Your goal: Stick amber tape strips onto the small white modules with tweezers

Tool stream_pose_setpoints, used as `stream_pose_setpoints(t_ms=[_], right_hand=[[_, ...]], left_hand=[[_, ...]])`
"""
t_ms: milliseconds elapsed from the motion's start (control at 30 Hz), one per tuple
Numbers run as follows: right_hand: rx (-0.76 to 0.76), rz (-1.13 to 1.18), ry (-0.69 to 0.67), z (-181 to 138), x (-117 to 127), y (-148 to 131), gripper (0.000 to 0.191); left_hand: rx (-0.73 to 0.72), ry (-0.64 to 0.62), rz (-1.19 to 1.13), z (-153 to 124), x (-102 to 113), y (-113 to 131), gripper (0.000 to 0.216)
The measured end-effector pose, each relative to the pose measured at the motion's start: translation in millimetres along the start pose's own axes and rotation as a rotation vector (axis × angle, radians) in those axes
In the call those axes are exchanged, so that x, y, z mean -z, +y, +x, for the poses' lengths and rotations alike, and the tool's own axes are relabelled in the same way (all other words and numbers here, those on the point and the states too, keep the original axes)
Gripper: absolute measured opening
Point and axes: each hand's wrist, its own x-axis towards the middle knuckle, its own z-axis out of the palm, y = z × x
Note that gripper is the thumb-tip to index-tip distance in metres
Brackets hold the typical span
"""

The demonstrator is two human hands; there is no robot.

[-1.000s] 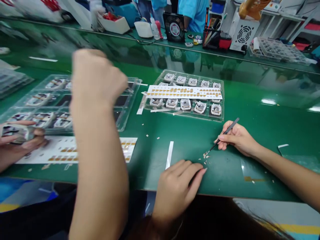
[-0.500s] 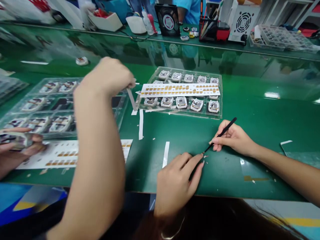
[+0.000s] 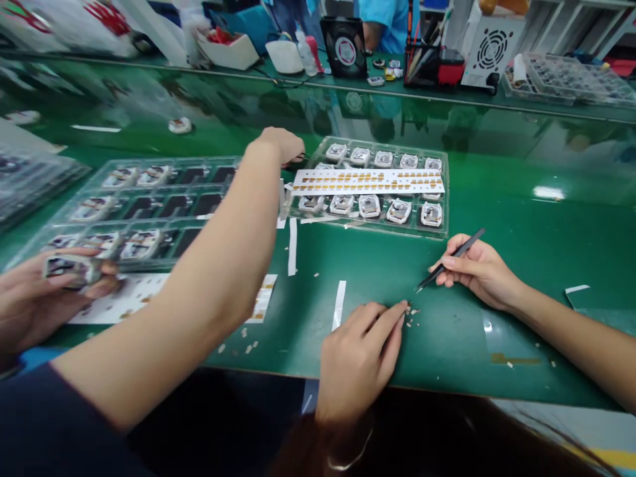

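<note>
My right hand grips black tweezers like a pen, their tips pointing down and left just above the green table. Across from them my left hand rests near the front edge, its fingers curled together with the index fingertip down on the surface. Whatever sits under that fingertip is too small to name. Small pale scraps lie beside it. Beyond both hands, a clear tray holds several white-rimmed watch-like housings. Across it lies a white sheet with rows of amber pieces.
At left, a co-worker's bare arm reaches across a second tray; that person's other hand holds a housing. A white strip lies left of my left hand. A raised shelf carries a fan.
My tweezers' tips have drawn back up and right from my left fingertip, uncovering scraps there. The co-worker's raised hand has moved right to the tray's left side. The view has shifted slightly.
</note>
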Motion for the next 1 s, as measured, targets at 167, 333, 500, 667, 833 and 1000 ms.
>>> stream_pose_setpoints(t_ms=[167,333,500,667,833,1000], right_hand=[[0.014,0.008,0.040,2,-14,-10,0.031],[-0.080,-0.012,-0.005,39,-69,-2,0.027],[-0.078,-0.052,-0.011,82,-109,17,0.022],[-0.049,-0.105,-0.036,90,-110,23,0.027],[-0.045,-0.127,-0.035,87,-112,23,0.029],[-0.080,-0.143,-0.011,87,-116,20,0.023]], left_hand=[[0.017,0.041,-0.009,2,3,6,0.017],[-0.067,0.057,-0.101,0,3,11,0.018],[-0.203,0.039,-0.183,1,-3,10,0.017],[-0.276,0.061,-0.241,5,-9,5,0.017],[-0.287,0.073,-0.242,4,-7,5,0.019],[-0.288,0.057,-0.215,4,-6,5,0.019]])
